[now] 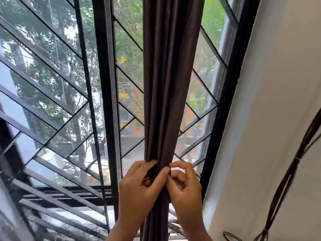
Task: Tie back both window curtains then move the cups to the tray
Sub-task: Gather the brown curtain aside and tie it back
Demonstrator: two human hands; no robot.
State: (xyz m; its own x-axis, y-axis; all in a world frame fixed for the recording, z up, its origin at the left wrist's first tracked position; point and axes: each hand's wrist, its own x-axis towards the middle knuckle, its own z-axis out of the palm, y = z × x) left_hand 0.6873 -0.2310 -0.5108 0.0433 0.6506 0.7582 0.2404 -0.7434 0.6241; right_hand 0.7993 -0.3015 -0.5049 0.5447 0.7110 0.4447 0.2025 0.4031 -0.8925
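A dark brown curtain (166, 84) hangs gathered into a narrow bundle in front of the window, a little right of centre. My left hand (139, 188) grips the bundle from the left side with its fingers curled into the folds. My right hand (184, 185) pinches the fabric from the right at the same height, thumb and forefinger touching the cloth. Both hands meet around the bundle low in the view. No tie-back band, cups or tray are in view.
A black-framed window (106, 101) with diagonal grille bars fills the left and centre, trees and buildings behind it. A cream wall (271, 119) stands on the right, with dark cables (284, 180) running down it.
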